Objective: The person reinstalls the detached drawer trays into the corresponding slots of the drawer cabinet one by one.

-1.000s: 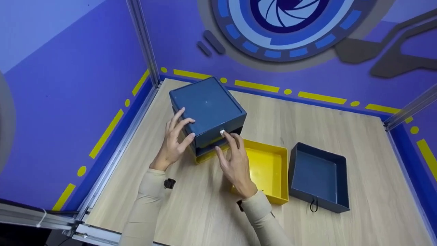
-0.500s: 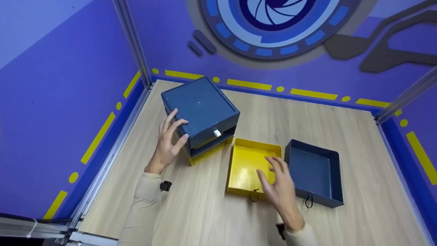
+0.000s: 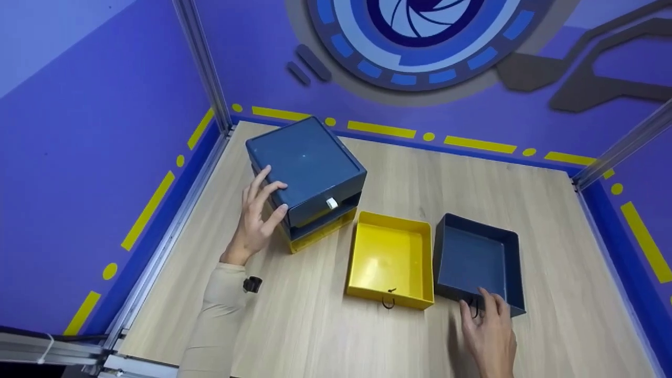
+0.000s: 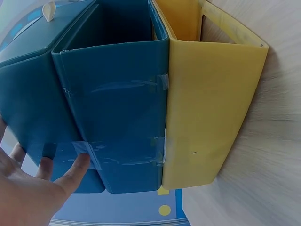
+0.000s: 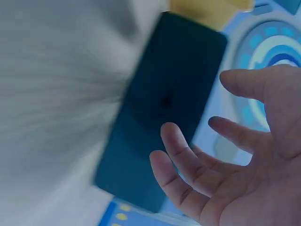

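A small stacked drawer cabinet (image 3: 310, 157) stands at the left, two dark blue units above a yellow bottom unit (image 4: 211, 113). Its top drawer is in place, with a white pull tab (image 3: 332, 203); the lower two slots gape. My left hand (image 3: 254, 226) rests with spread fingers on the cabinet's upper left side. At the right, my right hand (image 3: 491, 328) hovers at the front of a loose dark blue drawer (image 3: 472, 262), fingers loosely bent around the area of its black cord loop. The right wrist view shows those fingers apart from the drawer front (image 5: 164, 108).
A loose yellow drawer (image 3: 388, 257) with a black cord loop (image 3: 388, 303) lies between the cabinet and the blue drawer. Metal frame posts (image 3: 202, 63) and printed panels bound the wooden table (image 3: 315, 331) at the back and sides.
My right hand has left the cabinet's white tab and moved right, past the yellow drawer, to the blue drawer's front. The left hand stays on the cabinet; the head view has shifted slightly.
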A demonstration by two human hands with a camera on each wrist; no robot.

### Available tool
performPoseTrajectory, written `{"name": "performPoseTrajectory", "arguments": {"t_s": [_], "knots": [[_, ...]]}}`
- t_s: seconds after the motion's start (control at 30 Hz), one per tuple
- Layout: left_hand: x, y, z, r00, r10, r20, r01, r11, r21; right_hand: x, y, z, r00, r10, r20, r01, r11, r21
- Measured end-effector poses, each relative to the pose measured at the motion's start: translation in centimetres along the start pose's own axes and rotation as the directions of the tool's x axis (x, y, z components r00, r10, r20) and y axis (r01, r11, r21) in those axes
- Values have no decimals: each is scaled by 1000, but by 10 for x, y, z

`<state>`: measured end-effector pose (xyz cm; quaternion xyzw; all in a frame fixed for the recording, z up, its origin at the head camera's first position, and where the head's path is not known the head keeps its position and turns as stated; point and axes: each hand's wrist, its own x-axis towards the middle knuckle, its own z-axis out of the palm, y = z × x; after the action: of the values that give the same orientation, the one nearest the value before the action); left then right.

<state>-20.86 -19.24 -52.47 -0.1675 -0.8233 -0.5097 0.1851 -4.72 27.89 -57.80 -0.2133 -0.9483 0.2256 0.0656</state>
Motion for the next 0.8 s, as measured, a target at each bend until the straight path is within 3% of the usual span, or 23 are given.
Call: {"name": "performPoseTrajectory", "arguments": {"t_s": [0.23, 0.47, 0.8], "knots": [[0, 0, 2, 1000, -7, 8, 7, 1000, 5, 3, 15, 13, 996, -22, -85, 23, 1000, 3], [-3, 0, 0, 1000, -14, 8, 14, 1000, 12, 4, 14, 18, 992, 40, -118, -34, 998, 53], [0, 1, -1, 1000, 6, 7, -6, 1000, 15, 8, 13, 13, 977, 58, -205, -25, 987, 157]]}}
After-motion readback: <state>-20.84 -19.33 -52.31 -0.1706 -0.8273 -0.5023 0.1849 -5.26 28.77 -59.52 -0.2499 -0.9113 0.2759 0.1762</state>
